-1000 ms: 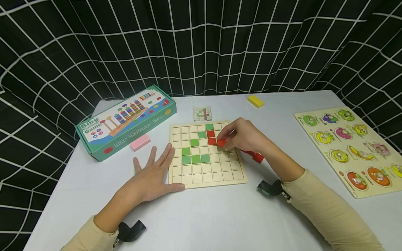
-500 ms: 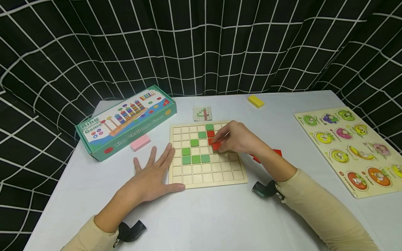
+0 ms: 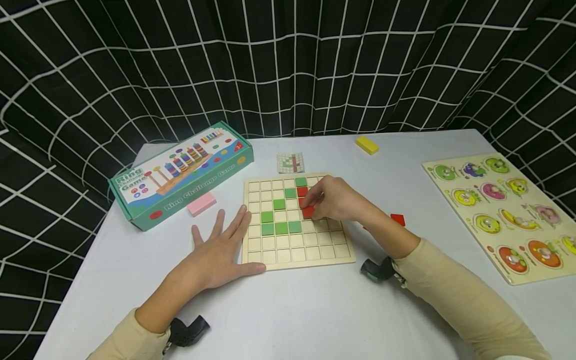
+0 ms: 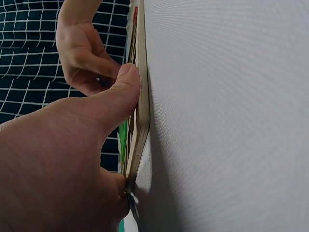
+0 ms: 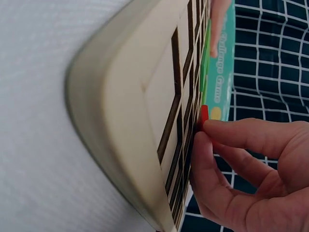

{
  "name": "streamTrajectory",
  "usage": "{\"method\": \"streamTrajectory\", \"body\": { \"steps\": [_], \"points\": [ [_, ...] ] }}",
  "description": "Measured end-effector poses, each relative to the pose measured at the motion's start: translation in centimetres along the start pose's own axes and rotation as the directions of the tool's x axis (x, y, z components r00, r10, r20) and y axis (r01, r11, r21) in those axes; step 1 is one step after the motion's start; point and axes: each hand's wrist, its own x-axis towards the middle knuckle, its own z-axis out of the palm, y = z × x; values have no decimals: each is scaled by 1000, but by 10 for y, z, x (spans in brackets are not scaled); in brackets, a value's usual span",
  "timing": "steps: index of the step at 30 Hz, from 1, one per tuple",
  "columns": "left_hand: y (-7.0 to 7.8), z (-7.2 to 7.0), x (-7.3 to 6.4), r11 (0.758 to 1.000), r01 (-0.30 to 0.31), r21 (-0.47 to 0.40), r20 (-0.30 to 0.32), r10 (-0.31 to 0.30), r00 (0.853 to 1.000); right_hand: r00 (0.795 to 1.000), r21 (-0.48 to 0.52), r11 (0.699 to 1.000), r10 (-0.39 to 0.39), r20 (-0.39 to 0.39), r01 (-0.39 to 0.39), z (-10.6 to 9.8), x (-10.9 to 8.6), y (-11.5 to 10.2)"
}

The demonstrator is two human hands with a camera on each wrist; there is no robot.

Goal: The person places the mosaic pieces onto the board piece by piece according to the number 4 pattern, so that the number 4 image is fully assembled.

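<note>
A wooden grid board (image 3: 283, 257) lies mid-table, with several green square tiles (image 3: 267, 229) set in a bent line on it. One red tile (image 3: 302, 191) sits beneath the topmost green one, and another below it is mostly behind the fingers. My right hand (image 3: 336, 201) pinches a red tile (image 5: 204, 112) between thumb and fingertips, low over the cell below these. My left hand (image 3: 216, 260) is spread flat at the board's left side, its thumb along the near edge. The left wrist view shows that thumb (image 4: 123, 84) against the board's rim.
Loose red tiles (image 3: 398, 219) lie right of the board, partly under my right forearm. A small grid pattern card (image 3: 290, 163) is behind it. A green game box (image 3: 180, 170), pink block (image 3: 201, 204), yellow block (image 3: 367, 145) and fruit puzzle board (image 3: 504, 200) surround the area.
My right hand has moved left with the red tile, then slightly nearer, down to a cell below the other red tiles. The left hand stays put.
</note>
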Motion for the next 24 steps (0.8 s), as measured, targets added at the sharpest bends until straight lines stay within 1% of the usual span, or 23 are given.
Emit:
{"method": "streamTrajectory", "body": {
  "steps": [10, 18, 24],
  "points": [
    [0, 0, 0, 1000, 0, 4, -2, 0, 1000, 999, -1, 999, -39, 14, 39, 2, 0, -2],
    [1, 0, 0, 1000, 0, 14, -11, 1, 1000, 999, 5, 999, -38, 15, 38, 3, 1, -3],
    [0, -1, 0, 1000, 3, 5, 0, -3, 1000, 999, 6, 999, -32, 13, 31, 2, 1, -3]
  ]
}}
